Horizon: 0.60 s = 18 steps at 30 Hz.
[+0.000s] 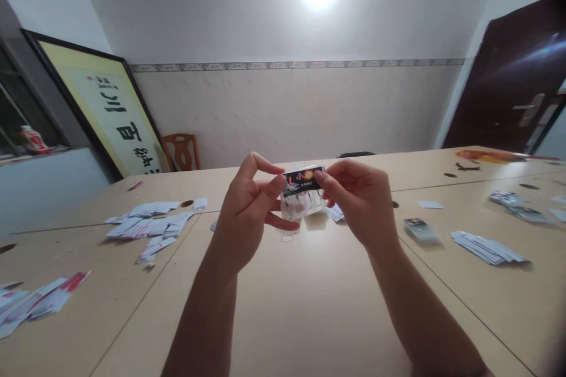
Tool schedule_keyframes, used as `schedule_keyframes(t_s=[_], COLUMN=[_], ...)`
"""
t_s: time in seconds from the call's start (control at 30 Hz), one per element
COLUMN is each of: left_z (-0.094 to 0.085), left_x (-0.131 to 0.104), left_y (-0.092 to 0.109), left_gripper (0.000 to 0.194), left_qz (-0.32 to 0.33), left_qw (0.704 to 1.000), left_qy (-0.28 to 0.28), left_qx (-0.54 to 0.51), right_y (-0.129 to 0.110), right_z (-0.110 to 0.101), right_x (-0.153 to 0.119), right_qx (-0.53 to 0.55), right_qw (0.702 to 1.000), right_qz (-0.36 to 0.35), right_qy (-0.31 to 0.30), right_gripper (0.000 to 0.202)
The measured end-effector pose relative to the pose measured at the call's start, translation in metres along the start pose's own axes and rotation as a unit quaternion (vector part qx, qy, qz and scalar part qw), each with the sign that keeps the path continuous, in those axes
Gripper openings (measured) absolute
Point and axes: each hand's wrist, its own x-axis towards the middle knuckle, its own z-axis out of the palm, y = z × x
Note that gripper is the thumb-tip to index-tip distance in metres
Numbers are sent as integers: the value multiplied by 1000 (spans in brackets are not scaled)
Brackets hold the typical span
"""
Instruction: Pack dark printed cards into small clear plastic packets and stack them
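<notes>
Nearest the camera, we see the two bare forearms (pixel 203 318) reaching from the near edge over the pale wooden table (pixel 305 312). At their far ends, we find the left hand (pixel 247 209) and the right hand (pixel 358 194) raised above the tabletop, gripping one clear packet (pixel 305 207) between them. We note the left thumb on the front of the packet's left side, other fingers behind it; the right thumb and fingers pinch its upper right corner. The packet carries a black printed label (pixel 305 182) across its upper part, and small dark items, too small for us to identify, show below. Under the packet, we locate a small red-edged tag (pixel 287 239) on the table. To the left lie loose piles of white paper slips (pixel 145 225); to the right, we observe a stack of dark-labelled packets (pixel 421 232) beside a fanned row of white strips (pixel 489 248). At the far left, a framed calligraphy panel (pixel 99 100) leans near a wooden chair (pixel 181 150).
</notes>
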Motion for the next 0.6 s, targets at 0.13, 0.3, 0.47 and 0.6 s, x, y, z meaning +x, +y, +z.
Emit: schedule_keyframes(t_s=[0.13, 0.3, 0.47, 0.6], left_z=[2, 6, 9, 10], left_x=[-3, -6, -9, -10], left_y=[1, 3, 6, 8], left_gripper=[27, 28, 28, 27], left_qz=[6, 7, 12, 11], left_qw=[1000, 1000, 999, 999], left_qy=[4, 10, 21, 22], left_qx=[4, 10, 24, 34], right_y=[1, 0, 0, 1], right_z=[-1, -3, -3, -3], right_x=[0, 0, 0, 0], right_qx=[-3, -10, -6, -2], right_qw=[1000, 1000, 1000, 1000], right_qz=[-10, -11, -8, -10], right_qy=[8, 1, 1, -5], right_gripper=[21, 21, 22, 22])
